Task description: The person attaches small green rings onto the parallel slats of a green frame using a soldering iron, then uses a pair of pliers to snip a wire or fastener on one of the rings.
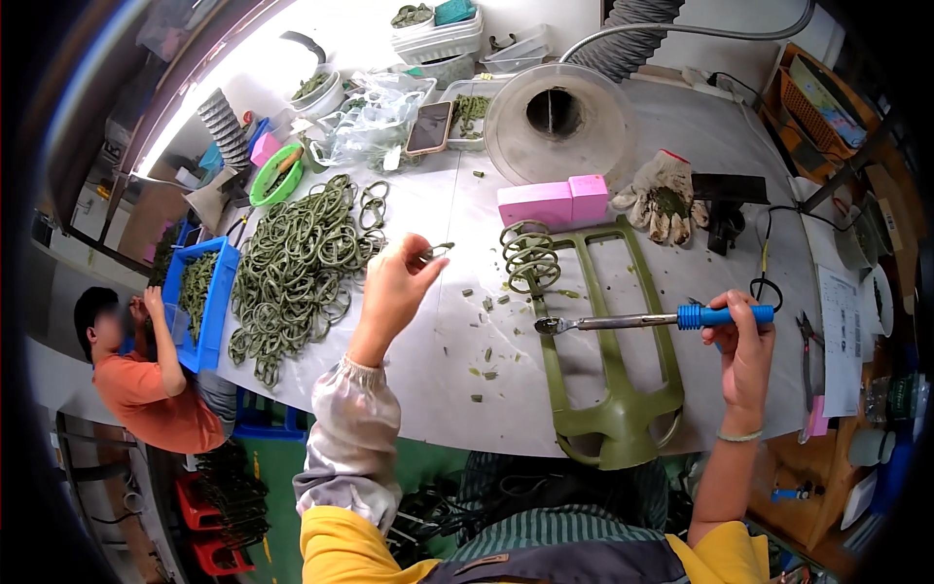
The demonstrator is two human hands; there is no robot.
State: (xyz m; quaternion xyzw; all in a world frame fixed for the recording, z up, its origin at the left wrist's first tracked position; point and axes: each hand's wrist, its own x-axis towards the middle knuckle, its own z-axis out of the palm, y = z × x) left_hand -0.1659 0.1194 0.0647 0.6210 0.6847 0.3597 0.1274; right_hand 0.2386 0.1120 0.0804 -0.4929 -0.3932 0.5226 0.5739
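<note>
My left hand (394,282) is raised over the middle of the table, thumb and fingers pinching a small dark green piece (440,249), mostly hidden by the fingertips. In my right hand (744,355) is a blue-handled tool (632,320) with a long metal shaft, held level and pointing left. Its rounded metal tip is over the left bar of an olive green slotted frame (618,409), which lies at the table's front edge. Several green rings (530,258) are stacked at the frame's far left corner. Left of my left hand spreads a large pile of green rings (302,258).
Behind the frame are pink blocks (550,202), a stained work glove (662,200) and a wide extraction hood (506,127). A phone (429,127) leans by plastic tubs. Pliers (809,341) lie at right. A person in orange (156,399) sits by a blue bin (232,263).
</note>
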